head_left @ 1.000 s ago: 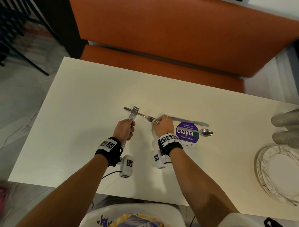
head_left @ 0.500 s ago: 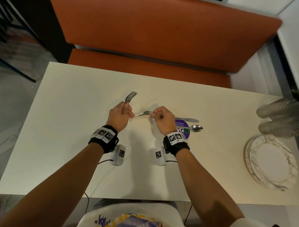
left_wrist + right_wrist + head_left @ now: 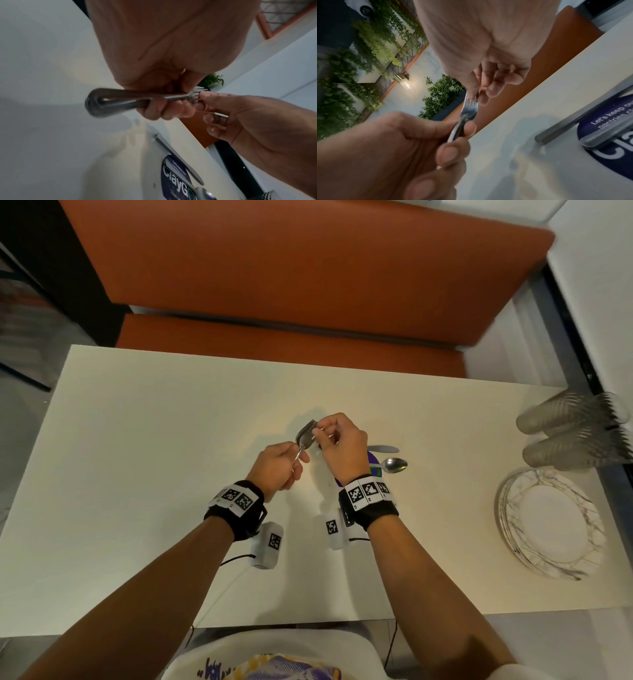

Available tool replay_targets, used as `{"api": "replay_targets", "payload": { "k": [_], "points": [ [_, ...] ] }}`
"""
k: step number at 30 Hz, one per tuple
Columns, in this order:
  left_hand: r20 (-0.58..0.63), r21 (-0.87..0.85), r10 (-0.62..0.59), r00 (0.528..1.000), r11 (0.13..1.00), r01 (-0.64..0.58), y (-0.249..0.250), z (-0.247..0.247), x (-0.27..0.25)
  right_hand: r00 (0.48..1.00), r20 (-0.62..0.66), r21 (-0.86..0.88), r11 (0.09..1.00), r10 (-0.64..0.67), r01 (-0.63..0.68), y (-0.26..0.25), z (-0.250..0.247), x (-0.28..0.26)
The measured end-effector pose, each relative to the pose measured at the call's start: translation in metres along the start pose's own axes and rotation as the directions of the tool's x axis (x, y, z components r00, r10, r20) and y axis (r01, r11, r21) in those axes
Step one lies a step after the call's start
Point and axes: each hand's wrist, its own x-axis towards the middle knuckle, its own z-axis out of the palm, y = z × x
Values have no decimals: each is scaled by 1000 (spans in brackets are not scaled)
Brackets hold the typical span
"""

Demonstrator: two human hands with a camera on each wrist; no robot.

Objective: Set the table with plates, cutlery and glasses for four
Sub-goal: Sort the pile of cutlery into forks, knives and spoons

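I hold the forks (image 3: 306, 433) up over the middle of the worktop (image 3: 144, 446). My left hand (image 3: 279, 470) is curled round the handles, and my right hand (image 3: 340, 445) pinches the pointy ends. A knife (image 3: 383, 448) and a spoon (image 3: 394, 465) lie just beside my right hand. The plates (image 3: 551, 522) sit in one pile at the right, with the glasses (image 3: 565, 436) lying near them. I think no place is set yet, so almost all is left.

Both forearms reach forward, wrists close together. The left hand (image 3: 279, 465) curls round a fork handle (image 3: 120, 99), thumb on top; the right hand (image 3: 342, 445), just beyond that grip, pinches the tines (image 3: 470, 100) with thumb and forefinger.
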Motion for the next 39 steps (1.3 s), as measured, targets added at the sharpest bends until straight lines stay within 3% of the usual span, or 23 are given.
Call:
{"api": "replay_targets", "payload": {
  "k": [4, 10, 14, 21, 25, 28, 31, 35, 39],
  "points": [
    [29, -95, -75, 997, 992, 78, 5, 7, -4, 1000, -19, 4, 1000, -18, 18, 0, -4, -6],
    [94, -108, -111, 989, 987, 121, 7, 16, -8, 993, 87, -35, 996, -79, 82, 7, -11, -12],
    [68, -44, -114, 991, 992, 117, 9, 27, -5, 993, 77, -89, 992, -86, 93, 6, -18, -11],
    [69, 22, -93, 993, 996, 91, 4, 34, -4, 973, 225, -119, 989, -61, 90, 3, -27, 0],
    [40, 122, 52, 998, 991, -57, -14, 30, -6, 968, 242, -155, 982, -68, 108, -3, -36, 5],
    [45, 275, 198, 979, 940, -203, -33, 25, -8, 981, 191, -164, 984, -39, 72, 1, -46, 9],
    [15, 336, 274, 962, 904, -263, -49, 21, -8, 991, 132, -196, 981, 12, 14, 12, -55, 8],
    [-13, 454, 400, 916, 819, -351, -55, 19, -9, 990, 62, -143, 983, 127, -118, 28, -66, -4],
    [-16, 525, 460, 888, 759, -384, -51, 25, -10, 945, 38, 69, 943, 325, -327, 50, -72, -22]
  ]
}}
